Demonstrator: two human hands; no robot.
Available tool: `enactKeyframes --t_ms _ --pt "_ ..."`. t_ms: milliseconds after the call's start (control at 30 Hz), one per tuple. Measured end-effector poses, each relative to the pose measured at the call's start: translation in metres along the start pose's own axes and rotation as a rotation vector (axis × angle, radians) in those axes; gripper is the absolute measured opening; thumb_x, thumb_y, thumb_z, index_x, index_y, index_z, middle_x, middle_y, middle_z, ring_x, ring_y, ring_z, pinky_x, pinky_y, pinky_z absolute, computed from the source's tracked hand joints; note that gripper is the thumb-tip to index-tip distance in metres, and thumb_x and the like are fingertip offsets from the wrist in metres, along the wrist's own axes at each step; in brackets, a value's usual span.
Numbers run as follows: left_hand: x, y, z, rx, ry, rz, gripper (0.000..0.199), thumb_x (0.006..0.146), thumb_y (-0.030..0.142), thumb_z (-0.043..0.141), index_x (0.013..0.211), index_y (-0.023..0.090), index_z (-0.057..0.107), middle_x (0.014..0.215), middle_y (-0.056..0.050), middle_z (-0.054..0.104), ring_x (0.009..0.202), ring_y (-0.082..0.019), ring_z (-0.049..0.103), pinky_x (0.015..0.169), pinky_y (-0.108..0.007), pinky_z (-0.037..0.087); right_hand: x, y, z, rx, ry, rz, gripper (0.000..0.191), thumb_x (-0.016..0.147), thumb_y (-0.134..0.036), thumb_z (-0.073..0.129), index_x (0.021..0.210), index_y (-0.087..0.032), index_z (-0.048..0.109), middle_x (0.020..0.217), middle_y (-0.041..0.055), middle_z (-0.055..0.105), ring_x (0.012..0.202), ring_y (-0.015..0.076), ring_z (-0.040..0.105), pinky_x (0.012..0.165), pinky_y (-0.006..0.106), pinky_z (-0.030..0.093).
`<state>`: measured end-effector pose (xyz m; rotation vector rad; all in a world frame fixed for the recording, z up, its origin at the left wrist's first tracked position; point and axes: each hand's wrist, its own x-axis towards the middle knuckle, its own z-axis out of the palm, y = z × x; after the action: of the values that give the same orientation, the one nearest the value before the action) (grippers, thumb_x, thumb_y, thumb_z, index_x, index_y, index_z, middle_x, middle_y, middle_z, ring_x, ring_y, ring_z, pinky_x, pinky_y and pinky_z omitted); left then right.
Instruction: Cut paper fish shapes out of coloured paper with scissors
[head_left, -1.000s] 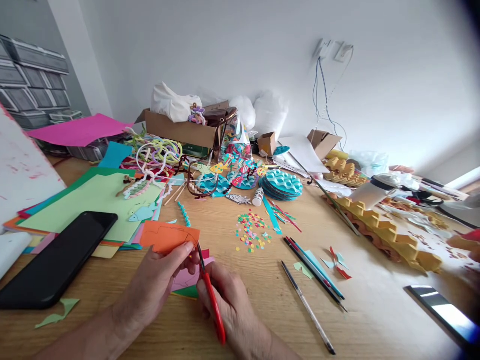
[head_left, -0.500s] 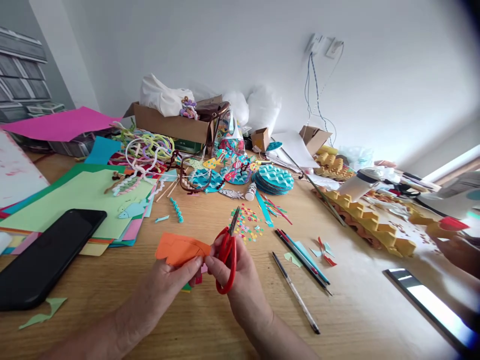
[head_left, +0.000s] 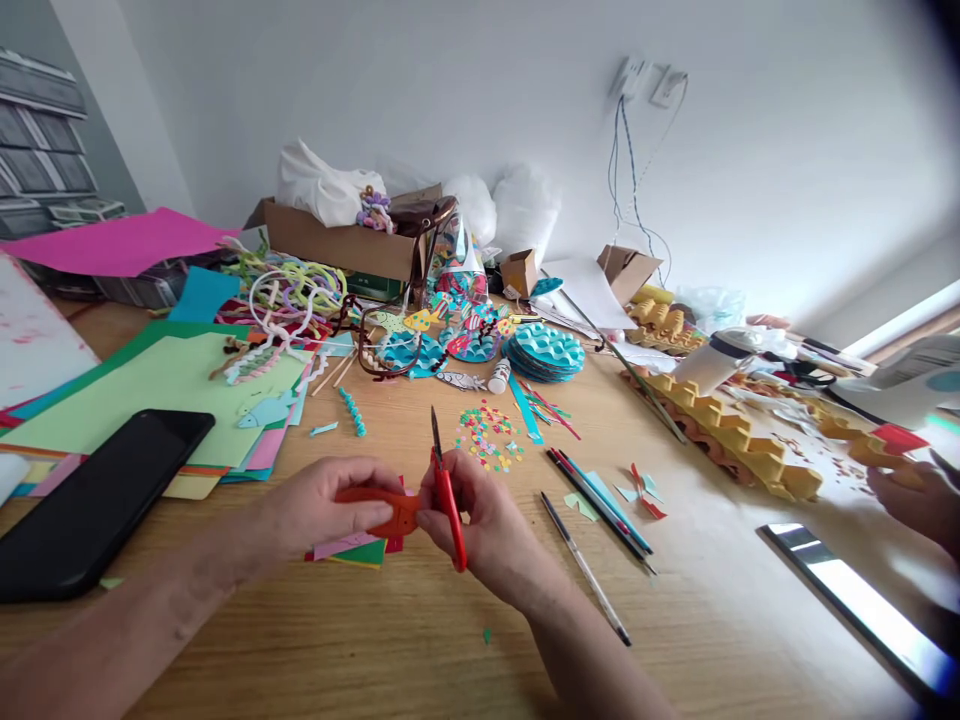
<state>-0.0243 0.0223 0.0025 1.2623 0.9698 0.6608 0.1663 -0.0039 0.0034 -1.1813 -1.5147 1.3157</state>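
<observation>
My left hand (head_left: 341, 508) pinches a folded piece of orange paper (head_left: 406, 518) between thumb and fingers. Pencil-like lines show on its right end, and part of it is hidden by the hand. On my right hand (head_left: 480, 525) hang red-handled scissors (head_left: 447, 500), their blades pointing up and away from me. The thumb and fingertips of that hand also touch the right edge of the orange paper. Below lie pink, red and green paper pieces (head_left: 367, 552) on the table, partly covered by my left hand.
A black phone (head_left: 112, 500) lies left beside stacked coloured paper (head_left: 142, 390). Small paper dots (head_left: 491, 435) are scattered ahead. Pens (head_left: 585, 570) and pencils lie right, near yellow egg-carton strips (head_left: 720, 430). Another person's hand (head_left: 919, 500) shows at the right edge, above a second phone (head_left: 847, 600).
The orange paper has turned and now sits more hidden in my left hand, which has shifted its grip over the top. The scissors have tipped to point more upright.
</observation>
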Motion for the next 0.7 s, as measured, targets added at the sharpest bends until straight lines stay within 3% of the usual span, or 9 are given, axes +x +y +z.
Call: enactKeyframes --t_ms 133,333,500,700 --pt "0.002 -0.009 0.004 0.170 -0.039 0.059 0.004 0.062 0.022 0.071 0.065 0.022 0.074 0.059 0.001 0.066 0.055 -0.017 0.057 0.048 -0.020 0.038 -0.002 0.003 0.006 0.031 -0.042 0.026 0.017 0.065 -0.012 0.062 0.074 -0.019 0.049 0.063 -0.0054 0.051 0.055 0.0093 0.041 0.049 0.019 0.032" --pt "0.001 -0.007 0.010 0.128 -0.003 0.078 0.004 0.061 0.023 0.070 0.058 0.021 0.071 0.049 0.003 0.057 0.046 -0.014 0.050 0.043 -0.020 0.032 -0.001 0.006 0.009 0.040 -0.040 0.019 0.021 0.068 -0.024 0.067 0.076 -0.019 0.048 0.064 -0.0046 0.048 0.057 0.0106 0.041 0.050 0.021 0.032" --pt "0.003 0.002 0.010 0.081 0.146 0.104 0.017 0.062 0.033 0.068 0.054 0.018 0.066 0.048 0.003 0.052 0.046 -0.012 0.043 0.043 -0.021 0.030 -0.003 0.008 0.009 -0.058 -0.048 -0.005 0.020 0.079 -0.033 0.058 0.071 -0.019 0.046 0.059 -0.0048 0.044 0.054 0.0100 0.037 0.049 0.021 0.027" --pt "-0.005 0.011 0.010 -0.034 0.273 0.139 0.019 0.068 0.037 0.065 0.068 0.018 0.068 0.058 0.002 0.056 0.054 -0.012 0.044 0.051 -0.021 0.034 -0.004 0.009 0.012 -0.164 -0.068 -0.024 0.021 0.081 -0.027 0.052 0.063 -0.019 0.044 0.054 -0.0049 0.042 0.051 0.0091 0.034 0.047 0.021 0.024"
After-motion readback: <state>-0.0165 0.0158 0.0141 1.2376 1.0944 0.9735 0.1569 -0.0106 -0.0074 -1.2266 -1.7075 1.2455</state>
